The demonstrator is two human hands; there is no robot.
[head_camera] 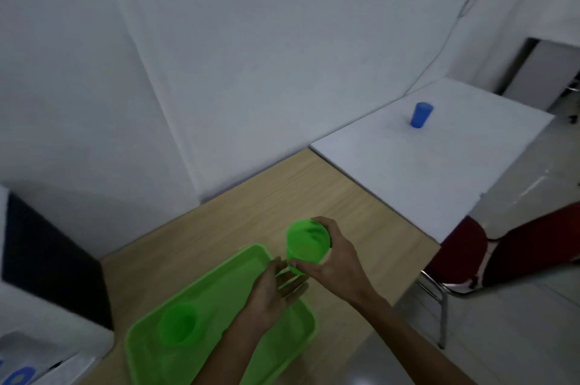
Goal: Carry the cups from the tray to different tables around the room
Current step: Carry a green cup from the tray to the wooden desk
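Observation:
A green tray lies on the wooden table. My right hand grips a green cup by its rim and side, held just above the tray's far right corner. Under the cup's base my left hand is flat, fingers spread, holding nothing. A second green cup stands upright in the tray's near left part. A blue cup stands on the white table to the far right.
A dark red chair with metal legs sits at the wooden table's right side. A black-and-white box stands at the left. White walls close the back; tiled floor lies to the right.

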